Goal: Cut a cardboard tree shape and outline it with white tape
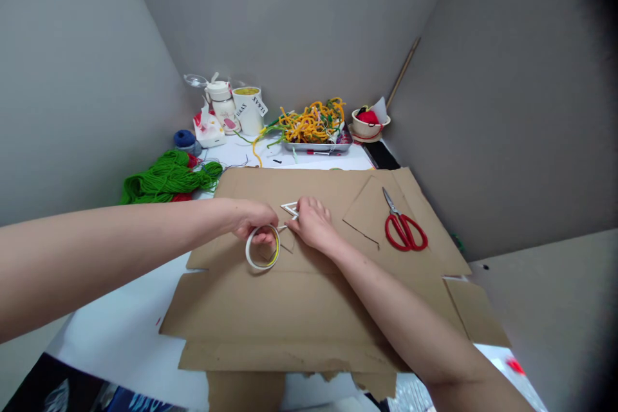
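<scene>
My left hand (255, 217) has its fingers closed round a roll of white tape (249, 253) with a yellow inner ring. A short strip of white tape (282, 228) runs from the roll toward my right hand. My right hand (315, 224) rests on the cardboard sheet (270, 315), its fingers on a small white triangular piece (288, 207) that they partly cover. Thin lines show on the cardboard between and below the hands. Red-handled scissors (403, 225) lie to the right, blades pointing away from me. A thin dark strand (361, 232) lies between them and my right hand.
Green yarn (159, 180) and a blue yarn ball (184, 139) sit at the left. Behind stand a white bottle (223, 109), a white cup (248, 114), a metal tray (318, 147) of yellow cords, and a bowl (369, 129) with red yarn. A dark phone-like slab (381, 156) lies nearby.
</scene>
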A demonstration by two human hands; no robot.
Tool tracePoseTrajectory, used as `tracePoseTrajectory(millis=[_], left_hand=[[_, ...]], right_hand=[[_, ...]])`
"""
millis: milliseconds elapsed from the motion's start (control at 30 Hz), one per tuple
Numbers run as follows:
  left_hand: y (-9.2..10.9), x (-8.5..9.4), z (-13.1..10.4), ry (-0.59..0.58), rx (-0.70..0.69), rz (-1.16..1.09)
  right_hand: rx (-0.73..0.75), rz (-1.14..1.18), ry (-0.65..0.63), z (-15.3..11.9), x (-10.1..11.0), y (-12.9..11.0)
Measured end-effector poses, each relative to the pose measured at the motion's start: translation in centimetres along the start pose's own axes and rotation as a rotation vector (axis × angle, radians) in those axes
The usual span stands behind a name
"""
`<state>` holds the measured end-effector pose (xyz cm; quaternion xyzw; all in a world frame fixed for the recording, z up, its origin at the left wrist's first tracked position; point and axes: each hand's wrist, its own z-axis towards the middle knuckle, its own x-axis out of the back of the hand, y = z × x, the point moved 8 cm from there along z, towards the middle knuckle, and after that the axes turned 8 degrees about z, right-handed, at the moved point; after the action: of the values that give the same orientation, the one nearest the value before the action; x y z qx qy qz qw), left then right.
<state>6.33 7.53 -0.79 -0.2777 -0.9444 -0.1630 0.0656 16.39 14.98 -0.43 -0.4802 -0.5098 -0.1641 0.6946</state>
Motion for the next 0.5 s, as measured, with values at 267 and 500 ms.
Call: tracePoseTrajectory(millis=[267,500], left_hand=[[-0.22,-0.58,0.26,-0.011,-0.018,0.009],[-0.49,-0.74,0.53,-0.004,0.008,-0.013]], right_hand=[[-0.010,-0.007,0.006,-0.15,0.11,-0.23],[0.005,-0.006,0.030,-0.55,0.16,-0.40]])
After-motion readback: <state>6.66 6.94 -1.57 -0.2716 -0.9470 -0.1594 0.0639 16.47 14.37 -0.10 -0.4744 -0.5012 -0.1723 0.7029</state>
